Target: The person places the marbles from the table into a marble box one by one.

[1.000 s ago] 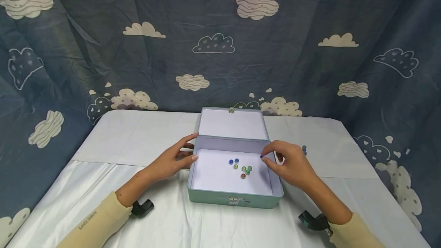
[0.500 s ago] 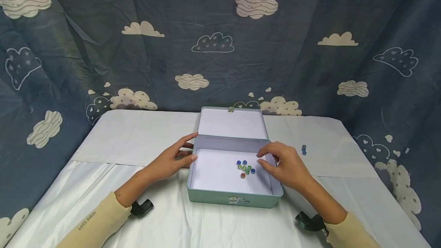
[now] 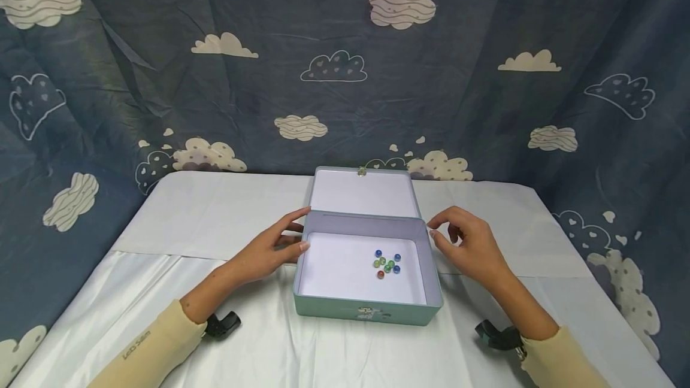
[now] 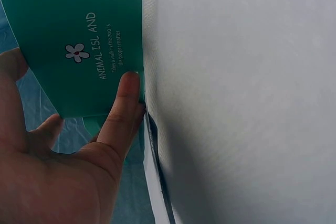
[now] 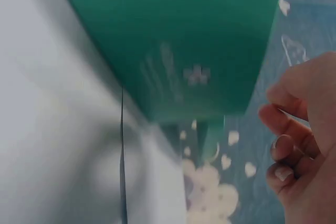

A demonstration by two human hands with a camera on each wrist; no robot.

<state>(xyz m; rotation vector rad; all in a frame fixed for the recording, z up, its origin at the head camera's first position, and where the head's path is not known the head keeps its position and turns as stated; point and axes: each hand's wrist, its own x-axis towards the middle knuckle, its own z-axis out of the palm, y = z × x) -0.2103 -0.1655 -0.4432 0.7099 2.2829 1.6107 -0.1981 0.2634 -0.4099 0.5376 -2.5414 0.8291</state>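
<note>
A green tin box (image 3: 368, 312) stands on the white cloth with its lid (image 3: 363, 193) laid back. Blue marbles, among them one blue marble (image 3: 378, 253), lie on its white floor with several greenish ones and a reddish marble (image 3: 380, 275). My left hand (image 3: 269, 250) rests against the box's left side, straight fingers touching the printed green wall (image 4: 79, 82). Off the right rim hovers my right hand (image 3: 469, 244); its thumb and index finger are apart and nothing shows between them. In the right wrist view, the right hand's fingers (image 5: 283, 145) hang loosely curled.
White cloth (image 3: 259, 346) covers the table. Behind it hangs a dark blue curtain (image 3: 242, 94) with cloud prints. A black wrist camera (image 3: 223, 325) sits on the left wrist, and another wrist camera (image 3: 498, 335) on the right.
My right hand has let go of a blue marble into the box and moved out to the right past the rim. Marbles inside have rolled slightly. The left hand has stayed put.
</note>
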